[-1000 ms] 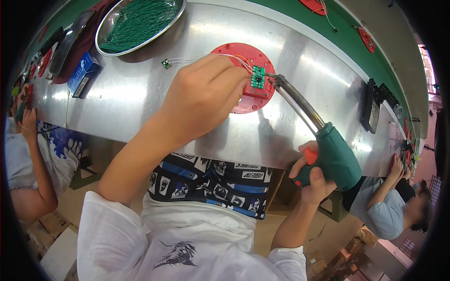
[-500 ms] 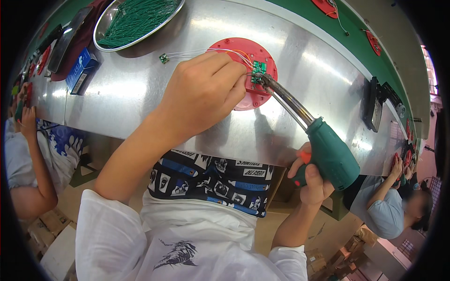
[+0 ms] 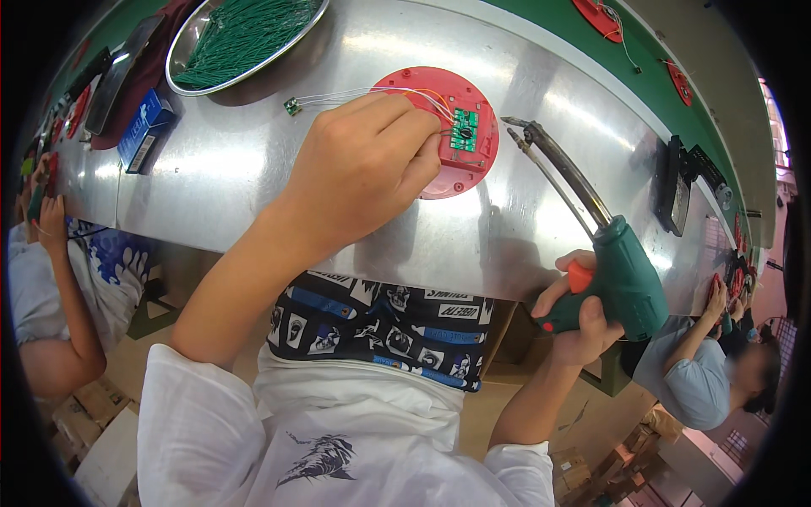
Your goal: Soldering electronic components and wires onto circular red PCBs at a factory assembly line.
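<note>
A round red plastic housing [image 3: 473,89] lies on the metal bench, carrying a small green circuit board [image 3: 464,129] with a black blob at its middle. My left hand [image 3: 367,165] rests over the housing's left part, its fingers pinched on a thin dark wire [image 3: 446,132] at the board's left edge. White and orange wires run from the board; the white ones lead left to a tiny circuit board [image 3: 292,106]. My right hand [image 3: 583,325] grips a green soldering gun [image 3: 629,279] with a red trigger. The gun's tip is apart from the board, to its right.
A steel bowl [image 3: 173,63] of green wires stands at the back left, beside a blue box [image 3: 145,131]. Black devices [image 3: 673,186] sit on the bench at right. More red housings [image 3: 598,19] lie on the green strip beyond. Co-workers sit at both sides.
My right hand has drawn the soldering gun right, lifting its tip off the circuit board, which now shows fully. My left hand has stayed nearly still.
</note>
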`<action>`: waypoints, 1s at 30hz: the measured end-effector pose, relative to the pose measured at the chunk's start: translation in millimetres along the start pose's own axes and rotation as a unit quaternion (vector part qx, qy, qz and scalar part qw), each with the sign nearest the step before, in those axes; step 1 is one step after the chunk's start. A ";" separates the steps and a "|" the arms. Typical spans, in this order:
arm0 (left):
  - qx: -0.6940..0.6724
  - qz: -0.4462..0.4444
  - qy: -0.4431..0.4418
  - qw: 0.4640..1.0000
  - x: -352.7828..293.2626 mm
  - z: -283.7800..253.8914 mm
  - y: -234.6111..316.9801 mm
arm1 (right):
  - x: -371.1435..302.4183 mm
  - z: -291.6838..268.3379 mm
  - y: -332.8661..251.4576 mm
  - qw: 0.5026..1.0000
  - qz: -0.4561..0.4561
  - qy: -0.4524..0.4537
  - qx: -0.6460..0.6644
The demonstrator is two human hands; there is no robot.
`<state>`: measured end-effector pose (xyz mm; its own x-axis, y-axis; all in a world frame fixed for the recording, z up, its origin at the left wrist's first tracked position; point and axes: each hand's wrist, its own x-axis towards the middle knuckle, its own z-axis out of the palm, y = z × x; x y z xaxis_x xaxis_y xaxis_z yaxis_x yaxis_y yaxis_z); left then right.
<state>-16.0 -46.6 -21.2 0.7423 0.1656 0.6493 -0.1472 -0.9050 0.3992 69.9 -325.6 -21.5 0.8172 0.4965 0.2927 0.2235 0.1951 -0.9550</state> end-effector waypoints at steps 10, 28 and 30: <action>0.002 -0.009 -0.011 1.000 0.5 -1.2 0.9 | 14.2 -27.0 -1.5 0.999 -0.012 0.039 -0.009; -0.005 -0.023 -0.002 1.000 8.4 -0.8 9.3 | 28.9 -43.5 -2.0 0.988 -0.009 0.155 0.027; -0.006 -0.021 -0.005 1.000 9.3 -1.7 9.9 | 28.5 -43.2 -1.5 0.985 -0.004 0.172 0.013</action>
<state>-11.6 -53.3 -10.1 0.7540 0.1990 0.6260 -0.1244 -0.8925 0.4335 115.8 -348.3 -13.9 0.9481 0.1804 0.2617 0.2200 0.2219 -0.9499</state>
